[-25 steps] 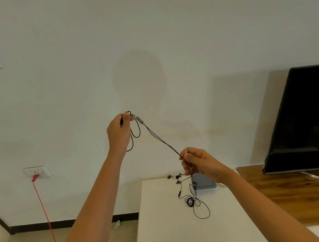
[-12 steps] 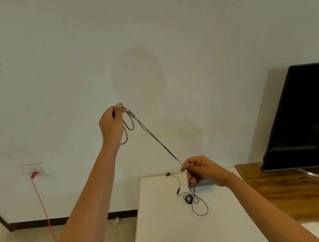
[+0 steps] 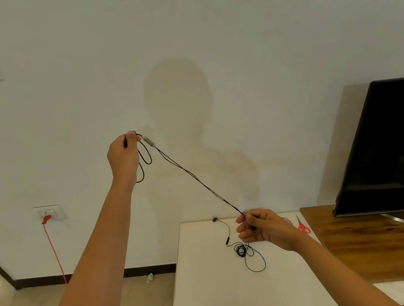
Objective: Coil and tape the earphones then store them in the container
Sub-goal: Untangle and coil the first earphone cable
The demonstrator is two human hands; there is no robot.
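A black earphone cable [image 3: 193, 176] stretches taut in the air between my hands. My left hand [image 3: 123, 156] is raised high and pinches one end, with a small loop of cable hanging below its fingers. My right hand [image 3: 262, 229] is lower, over the white table [image 3: 206, 290], and grips the other end of the stretched cable. A second black earphone [image 3: 242, 249] lies on the table in a loose tangle, one earbud near the far edge. The container is hidden behind my right hand.
Red-handled scissors [image 3: 302, 225] lie at the table's right edge beside a wooden TV stand [image 3: 372, 241] with a black television [image 3: 391, 144]. A red cord [image 3: 53, 247] hangs from a wall socket on the left. My knees show at the bottom.
My hands have drawn further apart, the left rising and the right sinking toward the table. The cable between them is longer and tighter, and the earbuds that dangled below my right hand are gone.
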